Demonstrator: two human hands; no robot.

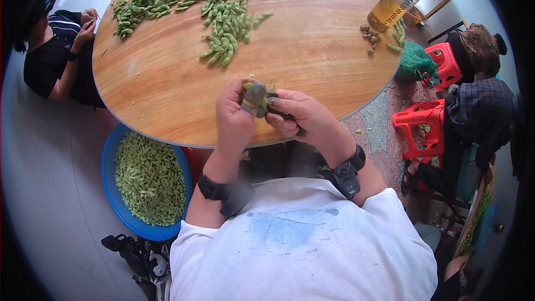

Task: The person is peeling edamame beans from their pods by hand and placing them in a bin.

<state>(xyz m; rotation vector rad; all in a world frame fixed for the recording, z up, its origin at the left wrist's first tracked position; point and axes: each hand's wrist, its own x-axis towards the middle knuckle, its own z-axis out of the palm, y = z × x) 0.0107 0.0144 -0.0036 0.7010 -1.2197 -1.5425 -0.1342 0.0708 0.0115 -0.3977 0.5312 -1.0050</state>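
Above the near edge of the round wooden table, my two hands are close together. My left hand is closed, with the tip of a green soybean pod showing at its fingers. A greyish cover sits around the thumb. My right hand is pinched against the same spot, its fingertips dark and touching the pod. Fingers hide most of the pod. Just beyond my hands, a heap of green soybean pods spreads toward the far side of the table.
A blue basin of shelled green beans stands on the floor at left. At the table's right are a bottle of amber drink and small brown round things. Red stools stand at right, people sit on both sides.
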